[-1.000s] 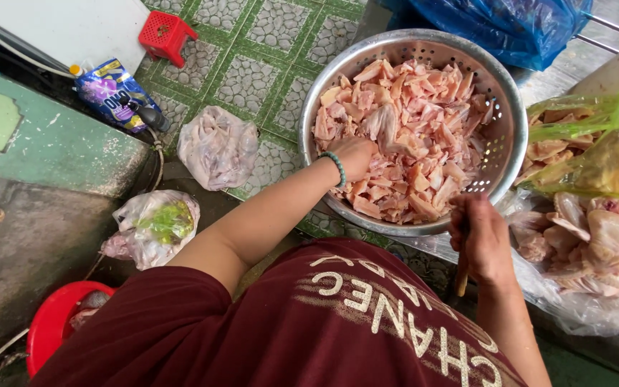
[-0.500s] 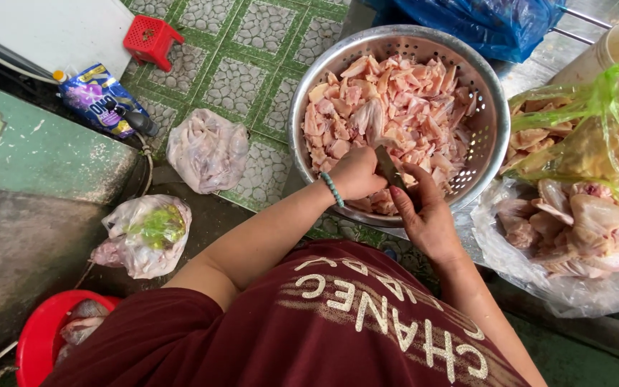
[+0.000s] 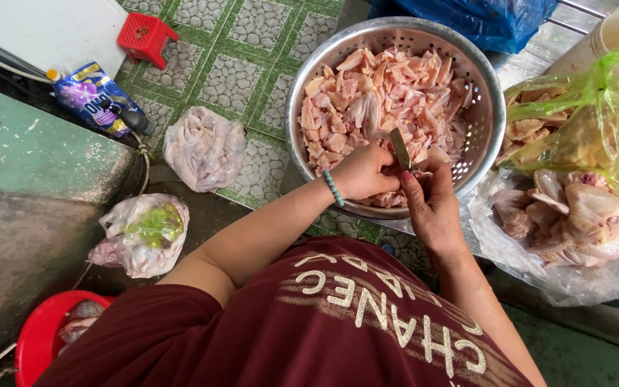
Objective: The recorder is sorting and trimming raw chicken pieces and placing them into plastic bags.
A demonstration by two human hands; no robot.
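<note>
Over the near rim of the colander [image 3: 492, 107] the left hand [image 3: 363, 172] is clenched around a small piece of chicken, a bead bracelet at the wrist, while the right hand [image 3: 431, 208] grips a knife [image 3: 400, 147] with its blade pointing up into the bowl, right beside the left fingers. The colander is heaped almost full with cut chicken [image 3: 381, 100], so I judge most of the cutting done. What is left looks to be the larger pieces in the clear bag [image 3: 567, 222] just right of the colander, and perhaps more in the green bag [image 3: 582, 115] behind it, though its contents are hard to tell. The colander sits on a metal surface at the edge of a green tiled floor [image 3: 245, 79]. On the floor lie two knotted plastic bags [image 3: 205, 147], a blue pouch [image 3: 91, 93] and a small red stool [image 3: 145, 36]; a red basin [image 3: 48, 333] sits near the person's left side, and a blue sack [image 3: 481, 14] lies beyond the colander.
</note>
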